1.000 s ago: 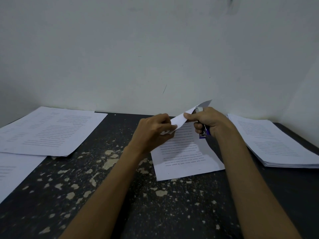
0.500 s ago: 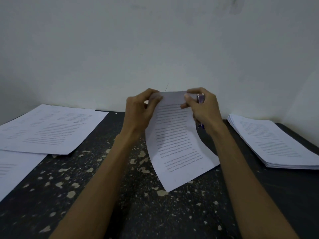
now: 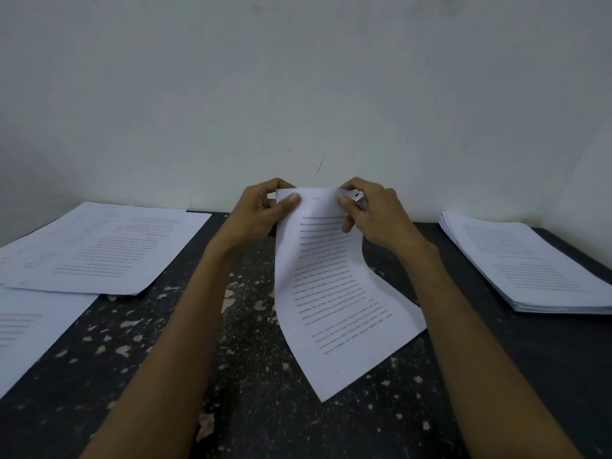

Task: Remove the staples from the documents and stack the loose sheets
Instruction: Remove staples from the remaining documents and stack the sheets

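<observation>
Chipped black tabletop (image 3: pixel 265 409) beneath a limp, curved printed sheet (image 3: pixel 331 293)

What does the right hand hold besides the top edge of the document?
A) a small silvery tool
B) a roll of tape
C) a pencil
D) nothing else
A: a small silvery tool shows in the right hand, which also pinches the document at its top edge.

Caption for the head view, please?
Left hand and right hand pinch a document by its top corners, right also holding a metal tool; sheets left, paper stack right.
</observation>
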